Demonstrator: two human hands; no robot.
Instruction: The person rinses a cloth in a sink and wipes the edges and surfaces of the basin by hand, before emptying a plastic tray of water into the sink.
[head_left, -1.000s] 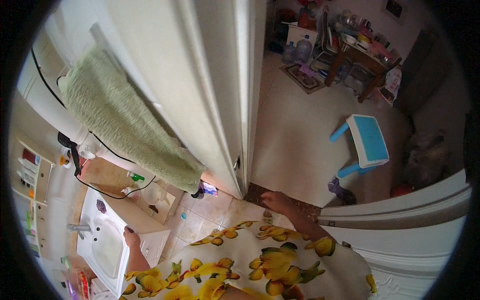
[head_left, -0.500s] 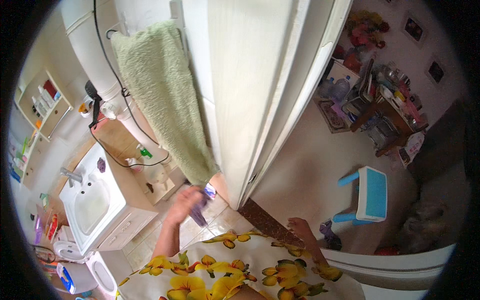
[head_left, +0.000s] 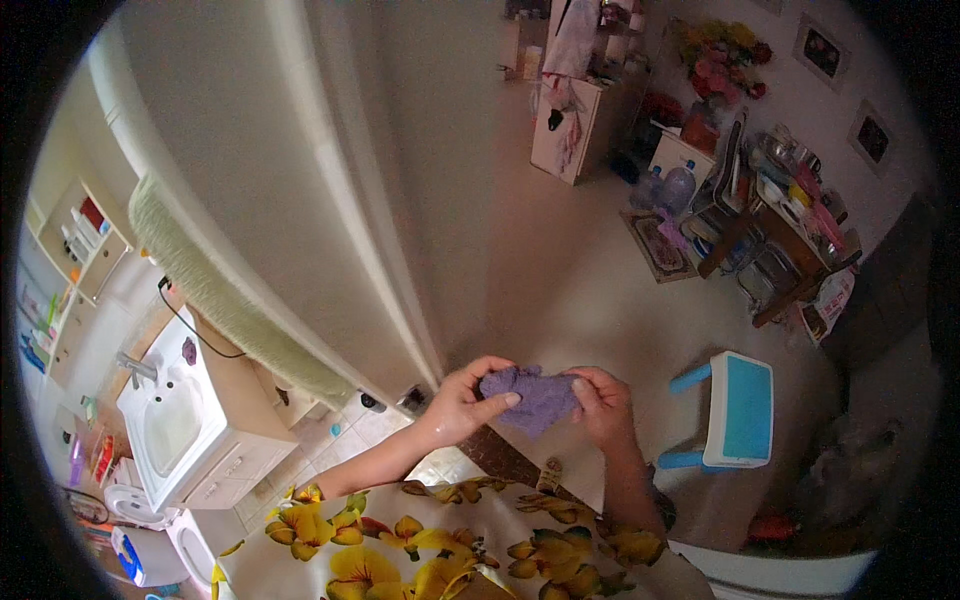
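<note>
A crumpled purple cloth hangs between my two hands in front of my body, above the doorway sill. My left hand grips its left end, thumb pressed on top. At the other end my right hand pinches the cloth's edge between thumb and fingers. Both hands are closed on it. Another small purple cloth lies on the white washbasin at the left.
Beside my left arm stands the white door frame, with a green towel behind it. A blue-topped stool stands on the floor to my right. Farther off are a cluttered wooden table and a white cabinet.
My left hand has moved right with the purple cloth, out of the bathroom side to the doorway. My right hand has risen and taken hold of the cloth's other end. The view has shifted rightward.
</note>
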